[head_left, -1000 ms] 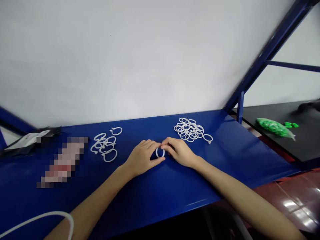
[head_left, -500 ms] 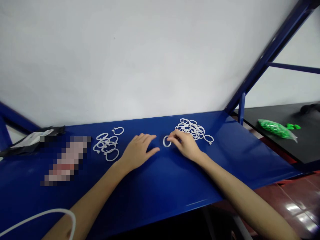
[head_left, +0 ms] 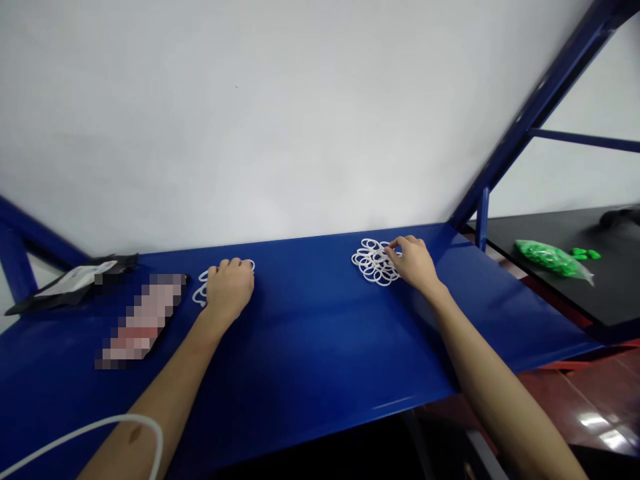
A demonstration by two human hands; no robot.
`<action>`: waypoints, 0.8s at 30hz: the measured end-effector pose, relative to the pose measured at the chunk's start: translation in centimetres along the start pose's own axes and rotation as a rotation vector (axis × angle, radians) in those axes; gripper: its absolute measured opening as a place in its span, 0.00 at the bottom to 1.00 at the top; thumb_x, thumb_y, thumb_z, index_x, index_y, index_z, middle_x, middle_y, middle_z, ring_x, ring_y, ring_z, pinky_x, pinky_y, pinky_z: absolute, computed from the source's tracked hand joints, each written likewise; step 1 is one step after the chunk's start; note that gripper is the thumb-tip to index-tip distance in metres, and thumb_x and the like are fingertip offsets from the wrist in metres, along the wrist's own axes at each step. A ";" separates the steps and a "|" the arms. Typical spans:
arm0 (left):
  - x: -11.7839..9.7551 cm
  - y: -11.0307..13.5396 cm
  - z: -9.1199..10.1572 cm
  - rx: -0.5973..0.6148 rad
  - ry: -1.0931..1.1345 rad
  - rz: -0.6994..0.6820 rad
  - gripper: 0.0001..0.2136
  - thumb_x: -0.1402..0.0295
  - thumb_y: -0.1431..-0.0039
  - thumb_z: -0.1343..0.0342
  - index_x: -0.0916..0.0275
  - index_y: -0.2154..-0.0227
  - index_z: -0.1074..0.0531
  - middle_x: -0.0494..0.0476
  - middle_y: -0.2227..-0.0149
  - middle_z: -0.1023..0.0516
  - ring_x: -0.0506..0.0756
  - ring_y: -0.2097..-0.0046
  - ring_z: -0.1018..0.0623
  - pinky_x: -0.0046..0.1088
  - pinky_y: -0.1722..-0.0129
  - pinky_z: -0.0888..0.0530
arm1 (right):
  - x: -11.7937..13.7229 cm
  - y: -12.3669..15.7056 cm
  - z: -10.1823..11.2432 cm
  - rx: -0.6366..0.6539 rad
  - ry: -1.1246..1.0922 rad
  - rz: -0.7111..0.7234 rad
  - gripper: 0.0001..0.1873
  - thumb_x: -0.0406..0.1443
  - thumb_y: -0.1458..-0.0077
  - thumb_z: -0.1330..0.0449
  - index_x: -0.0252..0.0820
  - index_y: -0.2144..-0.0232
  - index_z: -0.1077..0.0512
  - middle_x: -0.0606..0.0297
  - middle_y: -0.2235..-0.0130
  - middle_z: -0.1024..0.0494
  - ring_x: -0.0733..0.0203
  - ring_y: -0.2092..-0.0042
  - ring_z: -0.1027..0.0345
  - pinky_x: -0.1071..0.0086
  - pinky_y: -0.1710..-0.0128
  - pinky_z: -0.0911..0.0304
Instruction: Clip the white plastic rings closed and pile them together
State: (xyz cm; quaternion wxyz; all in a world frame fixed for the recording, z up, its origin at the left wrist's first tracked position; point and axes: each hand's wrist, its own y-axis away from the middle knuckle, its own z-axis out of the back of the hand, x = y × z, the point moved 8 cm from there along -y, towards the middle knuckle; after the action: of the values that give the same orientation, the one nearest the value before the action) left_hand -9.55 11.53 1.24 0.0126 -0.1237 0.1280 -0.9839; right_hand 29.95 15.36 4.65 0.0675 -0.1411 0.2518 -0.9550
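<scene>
My left hand [head_left: 231, 287] lies over the left group of white plastic rings [head_left: 200, 293], fingers curled downward. It covers most of that group, and whatever is under or between its fingertips is hidden. At the right, my right hand [head_left: 415, 263] reaches the edge of a heap of white plastic rings [head_left: 373, 263]. Its thumb and forefinger pinch at a ring on the heap's right side. These rings are thin loops, and several of them overlap.
Both hands work over a blue table [head_left: 310, 347] against a white wall. A blurred-out flat item [head_left: 145, 320] and a black package [head_left: 75, 283] lie left. A white cable [head_left: 100, 421] crosses the lower left. A bag of green pieces [head_left: 550, 259] rests on a black table.
My left hand has moved left from mid-table onto the left rings. My right hand has gone right to the heap; the single ring it held at mid-table no longer shows there.
</scene>
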 end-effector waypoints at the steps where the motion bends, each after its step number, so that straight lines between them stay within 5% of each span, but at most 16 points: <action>1: 0.0 0.0 0.0 -0.007 0.008 -0.004 0.17 0.67 0.35 0.59 0.66 0.60 0.25 0.70 0.57 0.22 0.68 0.53 0.27 0.43 0.58 0.36 | -0.1 0.1 0.0 -0.001 0.029 -0.005 0.09 0.39 0.40 0.41 0.39 0.65 0.25 0.52 0.61 0.24 0.48 0.58 0.34 0.58 0.56 0.38; 6: -0.1 -0.2 0.6 -0.076 0.066 -0.002 0.15 0.67 0.36 0.58 0.65 0.65 0.25 0.70 0.62 0.21 0.68 0.54 0.28 0.43 0.58 0.37 | 0.8 0.2 1.1 -0.087 0.078 0.016 0.11 0.40 0.39 0.42 0.38 0.65 0.24 0.51 0.61 0.24 0.46 0.57 0.35 0.56 0.56 0.37; 11: -1.9 0.0 3.3 -0.198 0.228 -0.027 0.10 0.67 0.38 0.53 0.64 0.65 0.28 0.63 0.69 0.24 0.64 0.59 0.28 0.41 0.59 0.34 | 5.3 1.6 1.9 -0.132 -0.107 0.174 0.10 0.39 0.37 0.43 0.39 0.64 0.25 0.53 0.61 0.24 0.46 0.56 0.35 0.55 0.53 0.37; 15: -7.5 2.4 6.2 -0.295 0.548 -0.401 0.07 0.72 0.37 0.53 0.61 0.67 0.30 0.55 0.70 0.26 0.57 0.63 0.28 0.35 0.60 0.30 | 10.8 4.2 -0.2 0.155 -0.561 0.275 0.11 0.39 0.35 0.44 0.42 0.54 0.28 0.59 0.59 0.22 0.55 0.59 0.29 0.60 0.54 0.34; 19: -13.0 6.6 8.3 -0.414 0.613 -0.797 0.07 0.72 0.34 0.52 0.61 0.66 0.30 0.55 0.68 0.25 0.55 0.63 0.28 0.34 0.60 0.27 | 13.9 6.6 -2.9 0.464 -0.848 0.252 0.17 0.40 0.33 0.47 0.44 0.44 0.33 0.61 0.58 0.21 0.59 0.60 0.26 0.63 0.57 0.32; 24: -14.3 7.6 8.0 -0.406 0.647 -0.884 0.07 0.69 0.33 0.50 0.62 0.65 0.29 0.56 0.66 0.24 0.55 0.61 0.27 0.34 0.58 0.26 | 13.3 6.7 -3.7 0.575 -1.031 0.126 0.13 0.40 0.33 0.48 0.43 0.51 0.29 0.65 0.64 0.22 0.63 0.67 0.29 0.67 0.63 0.33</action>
State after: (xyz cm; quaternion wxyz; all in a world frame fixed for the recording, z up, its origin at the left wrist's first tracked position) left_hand 6.27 3.02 3.36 -0.4627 0.1416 0.2475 -0.8394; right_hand 16.57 8.67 1.32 0.2733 -0.5477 -0.0744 -0.7873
